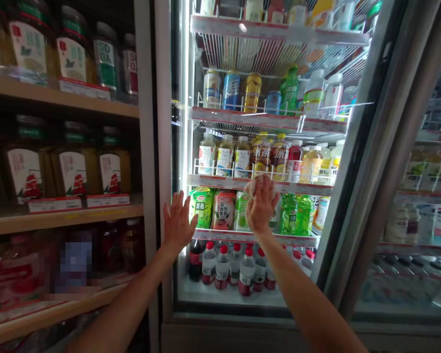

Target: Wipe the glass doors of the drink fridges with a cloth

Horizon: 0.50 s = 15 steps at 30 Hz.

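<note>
So both bare arms reach forward from the bottom of the view, and the left hand is up at the left edge of the fridge's glass door, fingers straight and a bit spread, nothing in them. It looks flat against the door, though I can't swear it's touching. The right hand has its fingers close together and bent over what looks like a bunched cloth, pressed to the glass in line with the middle of a shelf's front edge. Cloth like that should be light, floppy and impossible to break, so I'd bunch it under the palm and pin it with the fingertips. The glass is the stiff, slippery, breakable bit, so go flat-handed and easy. Lookswise, the cloth's pale and crumpled, mostly hidden by the hand, and the glass is clear with a few bright reflections. Behind it, tea bottles line that shelf's front edge toward its left corner, red-capped bottles stand on the fridge floor, and cans sit near the left corner of a higher shelf.
</note>
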{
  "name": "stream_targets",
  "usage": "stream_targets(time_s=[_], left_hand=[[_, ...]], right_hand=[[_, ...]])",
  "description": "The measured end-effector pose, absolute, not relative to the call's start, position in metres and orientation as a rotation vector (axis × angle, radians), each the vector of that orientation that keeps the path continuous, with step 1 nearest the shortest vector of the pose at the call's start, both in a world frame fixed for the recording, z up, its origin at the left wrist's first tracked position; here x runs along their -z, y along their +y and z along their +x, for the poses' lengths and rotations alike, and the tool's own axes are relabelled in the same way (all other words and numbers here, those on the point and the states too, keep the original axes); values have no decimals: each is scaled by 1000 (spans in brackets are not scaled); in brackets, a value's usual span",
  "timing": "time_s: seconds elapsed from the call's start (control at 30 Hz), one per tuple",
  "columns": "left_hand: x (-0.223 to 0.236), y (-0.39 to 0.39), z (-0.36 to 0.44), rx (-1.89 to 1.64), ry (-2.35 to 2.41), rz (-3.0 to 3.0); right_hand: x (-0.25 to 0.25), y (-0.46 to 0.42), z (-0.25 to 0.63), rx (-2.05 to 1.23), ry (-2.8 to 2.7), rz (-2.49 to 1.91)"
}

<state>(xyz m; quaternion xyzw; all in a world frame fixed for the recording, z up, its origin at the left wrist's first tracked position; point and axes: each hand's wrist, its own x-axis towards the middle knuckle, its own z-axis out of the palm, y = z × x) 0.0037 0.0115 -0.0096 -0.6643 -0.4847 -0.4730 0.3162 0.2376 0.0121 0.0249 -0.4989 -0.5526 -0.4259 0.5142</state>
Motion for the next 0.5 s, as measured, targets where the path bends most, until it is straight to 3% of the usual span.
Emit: stream_targets(time_s=[0.13,0.33,0.5], left_hand=[[4,10,-3,1262,-1272,-1747],[-4,11,-20,1286,-1300,-1727],[-12,14,-12,1320,-1262,-1756]], right_hand=[[-21,11,218,1141,-1793,-987],[-46,13,239,980,-1281,-1158],[-48,9,255,1114,-1650,-1089]])
